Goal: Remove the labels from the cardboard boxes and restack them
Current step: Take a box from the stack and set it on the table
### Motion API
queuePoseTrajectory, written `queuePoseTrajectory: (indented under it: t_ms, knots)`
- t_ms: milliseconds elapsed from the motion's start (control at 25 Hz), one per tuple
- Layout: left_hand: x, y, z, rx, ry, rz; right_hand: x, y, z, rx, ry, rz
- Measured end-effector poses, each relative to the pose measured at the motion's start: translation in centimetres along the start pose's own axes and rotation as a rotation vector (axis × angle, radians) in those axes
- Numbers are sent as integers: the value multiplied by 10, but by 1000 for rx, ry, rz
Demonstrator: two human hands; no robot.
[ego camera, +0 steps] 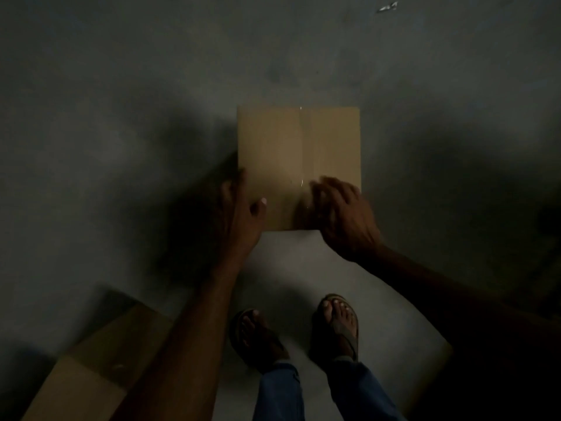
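On the floor [121, 117] just ahead of your feet [337, 323] sits the box [288, 141], top face up, flaps closed along a seam [302, 147] that runs away from you. Your left hand [239, 208] holds its near left edge, thumb lying over the top face and fingers [239, 174] reaching along the side. Your right hand [343, 214] rests on the top face beside the near end of the seam, fingers bent toward the cardboard. It is blurred, so you cannot tell whether it pinches anything or only presses.

By my reading the job is early or midway. No label shows on the face you can see, and a few glints along the seam suggest clear tape, though that is a guess. A pale scrap [388, 7] lies well apart on the far floor and may be peeled material. A second box [91, 369] lies by your left forearm, apart from the first, so nothing is stacked within view.

Much is dark. Both hands cover the near edge of the box, its side faces are out of sight, and the second box is cut off by the frame and your arm, so any labels there cannot be checked.
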State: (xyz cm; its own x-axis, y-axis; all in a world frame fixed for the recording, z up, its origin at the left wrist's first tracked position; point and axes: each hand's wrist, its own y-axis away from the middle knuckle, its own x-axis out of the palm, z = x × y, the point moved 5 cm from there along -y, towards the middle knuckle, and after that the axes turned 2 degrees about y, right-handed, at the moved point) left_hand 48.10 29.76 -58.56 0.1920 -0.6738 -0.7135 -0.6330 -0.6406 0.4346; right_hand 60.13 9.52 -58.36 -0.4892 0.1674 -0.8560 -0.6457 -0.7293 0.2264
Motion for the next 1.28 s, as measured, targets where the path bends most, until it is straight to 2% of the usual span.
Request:
queuePoseTrajectory:
  t_ms: [80, 200, 280, 400, 480, 560, 680, 840, 1000, 1280]
  knots:
    - [5, -5, 1, -30, 70, -20, -15, -18, -14, 188, -31, -103]
    - [12, -35, 5, -47, 238, 4, -7, -46, -38, 389, -144, 66]
    - [18, -47, 9, 3, 313, 41, 2, -52, -46, 372, -208, 72]
    - [26, -50, 15, 68, 406, 65, 8, -49, -53, 305, -324, -51]
    - [32, -49, 17, 90, 432, 55, 13, -50, -57, 287, -358, -71]
    - [30, -46, 11, 100, 446, 67, 13, -51, -58, 312, -382, -64]
    - [14, -43, -9, 89, 421, 169, -9, -46, -56, 378, -491, -45]
    - [-42, -25, -75, 87, 273, 249, -82, -17, -39, 471, -648, -24]
    - [-103, 16, -170, 112, 152, 323, -180, 33, -11, 602, -791, -120]
    - [-163, 136, -303, 353, 63, 535, -309, 199, 49, 808, -919, -326]
